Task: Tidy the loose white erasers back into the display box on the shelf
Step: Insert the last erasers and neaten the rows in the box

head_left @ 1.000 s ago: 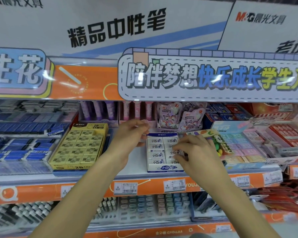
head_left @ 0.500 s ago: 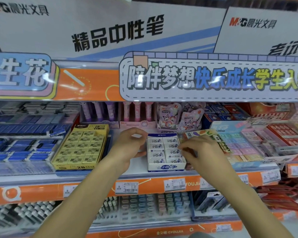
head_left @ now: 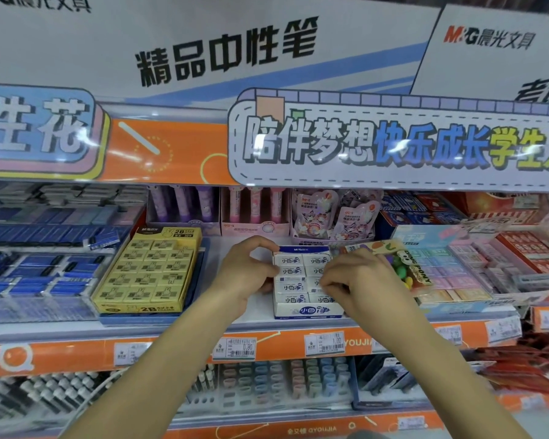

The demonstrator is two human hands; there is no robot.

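Observation:
The white and blue display box [head_left: 308,311] stands on the middle shelf, filled with white erasers [head_left: 290,271] in two columns. My left hand [head_left: 244,275] clasps the box's left side, thumb at its back left corner and fingers against its left wall. My right hand [head_left: 357,282] lies over the right column, fingers curled down onto the erasers. Those fingers hide whether they pinch one. I see no loose white eraser on the shelf beside the box.
A yellow 2B eraser box [head_left: 149,270] stands to the left, beyond a bare white strip of shelf [head_left: 216,248]. A fruit-eraser pack [head_left: 403,264] and pastel eraser boxes [head_left: 450,274] crowd the right. Pink pen boxes [head_left: 254,213] stand behind. The orange price rail [head_left: 171,346] runs along the front.
My left hand has moved right from the bare shelf and closed on the box's left side. My right hand has stayed over the right column, curling tighter.

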